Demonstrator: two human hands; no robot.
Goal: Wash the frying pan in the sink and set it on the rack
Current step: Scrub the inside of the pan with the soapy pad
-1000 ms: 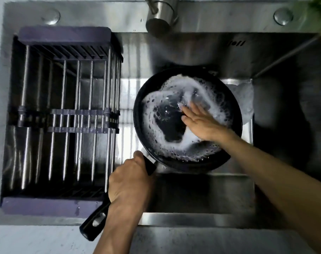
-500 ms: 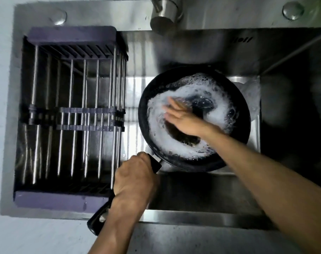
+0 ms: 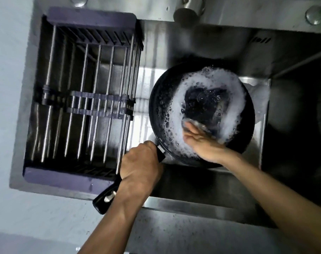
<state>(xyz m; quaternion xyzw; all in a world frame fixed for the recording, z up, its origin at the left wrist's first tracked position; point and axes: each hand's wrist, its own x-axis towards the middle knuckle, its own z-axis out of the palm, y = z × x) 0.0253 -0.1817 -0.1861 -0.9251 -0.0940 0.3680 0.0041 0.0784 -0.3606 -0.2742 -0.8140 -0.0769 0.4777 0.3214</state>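
Note:
A black frying pan (image 3: 157, 107) sits tilted in the steel sink (image 3: 291, 125), with a ring of white soap foam (image 3: 235, 99) around its dark wet middle. My left hand (image 3: 139, 167) is closed around the pan's black handle (image 3: 103, 198), whose end sticks out over the sink's front edge. Inside the pan at its near side, my right hand (image 3: 202, 142) lies flat on the foamy bottom. Its fingers are stretched out and blurred, and I see nothing clearly held in them.
A purple-framed drying rack (image 3: 90, 17) with steel bars spans the left part of the sink, right beside the pan. The faucet spout (image 3: 187, 13) hangs at the top centre. Pale counter runs along the left and front.
My right hand has swept around inside the pan, from its middle to the near side, pushing the foam into a ring. The left hand keeps its grip on the handle.

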